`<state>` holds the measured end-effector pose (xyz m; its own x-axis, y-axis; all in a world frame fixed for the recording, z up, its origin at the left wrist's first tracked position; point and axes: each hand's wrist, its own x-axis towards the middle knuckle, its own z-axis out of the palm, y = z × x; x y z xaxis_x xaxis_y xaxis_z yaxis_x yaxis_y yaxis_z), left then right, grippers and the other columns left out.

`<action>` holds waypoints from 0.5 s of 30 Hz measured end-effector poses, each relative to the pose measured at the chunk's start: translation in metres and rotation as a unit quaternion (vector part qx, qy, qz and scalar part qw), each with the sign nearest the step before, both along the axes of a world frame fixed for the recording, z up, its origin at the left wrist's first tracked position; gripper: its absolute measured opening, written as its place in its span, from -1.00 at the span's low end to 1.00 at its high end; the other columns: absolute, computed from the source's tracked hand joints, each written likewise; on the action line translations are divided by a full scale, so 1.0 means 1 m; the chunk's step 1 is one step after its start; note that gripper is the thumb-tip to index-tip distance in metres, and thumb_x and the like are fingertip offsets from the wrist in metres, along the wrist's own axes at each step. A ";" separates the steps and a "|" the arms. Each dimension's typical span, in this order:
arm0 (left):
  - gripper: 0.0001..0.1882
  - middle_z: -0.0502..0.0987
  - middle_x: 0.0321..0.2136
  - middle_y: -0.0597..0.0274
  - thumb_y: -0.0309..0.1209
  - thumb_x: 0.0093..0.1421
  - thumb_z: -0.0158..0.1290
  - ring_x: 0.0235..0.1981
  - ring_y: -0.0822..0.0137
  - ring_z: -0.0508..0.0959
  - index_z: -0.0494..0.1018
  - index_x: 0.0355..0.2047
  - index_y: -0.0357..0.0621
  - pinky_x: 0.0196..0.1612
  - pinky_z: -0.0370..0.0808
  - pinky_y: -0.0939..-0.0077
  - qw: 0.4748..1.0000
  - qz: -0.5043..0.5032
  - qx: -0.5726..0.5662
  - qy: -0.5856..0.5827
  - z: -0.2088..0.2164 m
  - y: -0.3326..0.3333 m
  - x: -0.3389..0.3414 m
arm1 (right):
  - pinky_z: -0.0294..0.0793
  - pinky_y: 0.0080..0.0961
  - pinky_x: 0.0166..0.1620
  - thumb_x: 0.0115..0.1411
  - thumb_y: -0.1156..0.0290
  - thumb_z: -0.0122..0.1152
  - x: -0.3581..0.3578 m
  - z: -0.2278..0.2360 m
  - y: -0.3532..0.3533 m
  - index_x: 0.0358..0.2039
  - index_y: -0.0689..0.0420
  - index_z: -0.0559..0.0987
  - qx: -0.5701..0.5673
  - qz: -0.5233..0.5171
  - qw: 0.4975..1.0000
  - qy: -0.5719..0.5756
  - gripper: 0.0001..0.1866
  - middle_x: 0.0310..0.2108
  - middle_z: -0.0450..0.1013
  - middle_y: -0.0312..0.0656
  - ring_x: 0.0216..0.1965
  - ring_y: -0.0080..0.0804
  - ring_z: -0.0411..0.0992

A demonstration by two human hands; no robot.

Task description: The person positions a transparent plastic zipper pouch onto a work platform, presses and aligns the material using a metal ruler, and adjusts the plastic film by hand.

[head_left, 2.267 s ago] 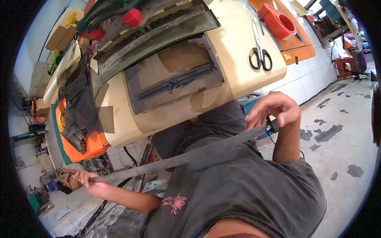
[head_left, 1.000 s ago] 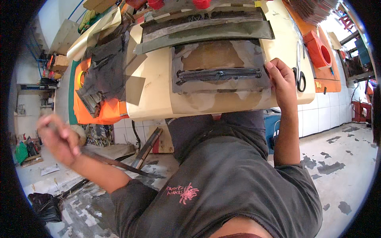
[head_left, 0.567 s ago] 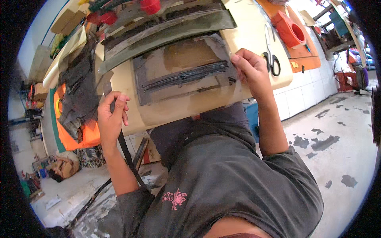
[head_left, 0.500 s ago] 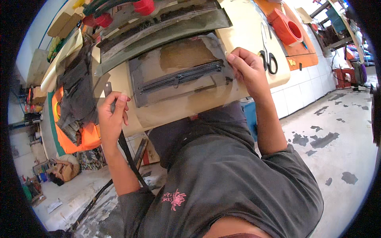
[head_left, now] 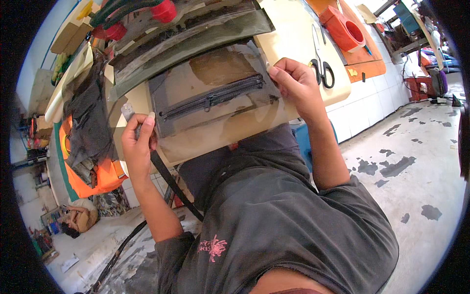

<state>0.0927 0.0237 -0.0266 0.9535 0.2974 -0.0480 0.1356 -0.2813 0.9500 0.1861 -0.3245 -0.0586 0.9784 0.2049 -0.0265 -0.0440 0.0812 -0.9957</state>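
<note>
A dark, partly see-through panel with a black zipper across it lies over the tan sheet on the table. My right hand pinches the panel's right edge between thumb and fingers. At the lower left edge, the thumb and fingers of my left hand close on the panel; the exact grip is partly hidden. A grey metal strip end sticks out behind my left fingers. Below that hand runs a black strap; whether it touches the hand I cannot tell.
Beyond the panel lie dark green folded strips. Black-handled scissors and an orange-red tape dispenser are at the right. Dark sheeting and orange material hang at the left. Red-ended clamps stand at the back.
My left hand has come in against the panel's left edge, from a small gap away. My right hand keeps its pinch. The whole view has shifted slightly.
</note>
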 end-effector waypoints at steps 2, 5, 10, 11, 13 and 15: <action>-0.78 0.34 -0.64 0.50 -0.30 0.35 0.15 -0.67 0.64 0.27 0.48 -0.40 -0.13 -0.59 0.16 0.70 1.000 0.001 -0.006 -0.003 -0.002 0.001 0.000 | 0.20 -0.71 -0.47 0.31 0.20 0.28 0.000 0.000 0.000 -0.36 0.17 0.58 -0.007 0.001 1.000 0.004 -0.72 -0.57 0.40 -0.47 -0.54 -0.75 0.27; -0.79 0.34 -0.63 0.51 -0.29 0.34 0.16 -0.67 0.64 0.26 0.49 -0.40 -0.12 -0.59 0.14 0.70 1.000 0.003 -0.016 -0.004 -0.006 0.002 0.001 | 0.20 -0.71 -0.47 0.31 0.19 0.28 -0.001 -0.001 0.000 -0.35 0.17 0.58 0.001 -0.002 1.000 0.005 -0.72 -0.56 0.41 -0.47 -0.54 -0.75 0.28; -0.79 0.33 -0.63 0.52 -0.29 0.34 0.17 -0.66 0.65 0.24 0.49 -0.40 -0.11 -0.60 0.11 0.70 1.000 0.012 -0.023 -0.004 -0.007 0.000 -0.001 | 0.20 -0.73 -0.48 0.31 0.20 0.28 -0.001 0.000 -0.001 -0.35 0.18 0.58 -0.002 0.002 1.000 0.006 -0.72 -0.56 0.43 -0.44 -0.55 -0.75 0.29; -0.79 0.33 -0.63 0.52 -0.29 0.33 0.17 -0.66 0.65 0.24 0.49 -0.40 -0.11 -0.59 0.11 0.71 1.000 0.015 -0.022 -0.005 -0.006 -0.001 -0.001 | 0.20 -0.73 -0.48 0.31 0.20 0.28 -0.001 0.000 -0.001 -0.35 0.18 0.58 -0.002 0.002 1.000 0.006 -0.72 -0.56 0.43 -0.44 -0.55 -0.75 0.29; -0.79 0.33 -0.63 0.52 -0.28 0.33 0.17 -0.66 0.65 0.24 0.49 -0.40 -0.11 -0.59 0.11 0.71 1.000 0.019 -0.022 -0.005 -0.006 -0.003 -0.001 | 0.20 -0.73 -0.49 0.31 0.21 0.28 -0.001 0.000 -0.001 -0.35 0.18 0.57 -0.002 0.002 1.000 0.000 -0.72 -0.57 0.43 -0.43 -0.56 -0.75 0.29; -0.79 0.33 -0.62 0.52 -0.28 0.33 0.17 -0.66 0.66 0.23 0.50 -0.39 -0.11 -0.59 0.11 0.71 0.999 0.030 -0.027 -0.003 -0.006 -0.004 -0.001 | 0.19 -0.73 -0.49 0.31 0.20 0.28 -0.001 -0.001 -0.001 -0.35 0.18 0.57 -0.005 0.001 1.000 -0.003 -0.72 -0.57 0.43 -0.44 -0.56 -0.76 0.28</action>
<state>0.0912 0.0199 -0.0322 0.9346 0.3505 -0.0606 0.1454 -0.2209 0.9644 0.1853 -0.3255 -0.0594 0.9781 0.2066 -0.0236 -0.0389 0.0703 -0.9968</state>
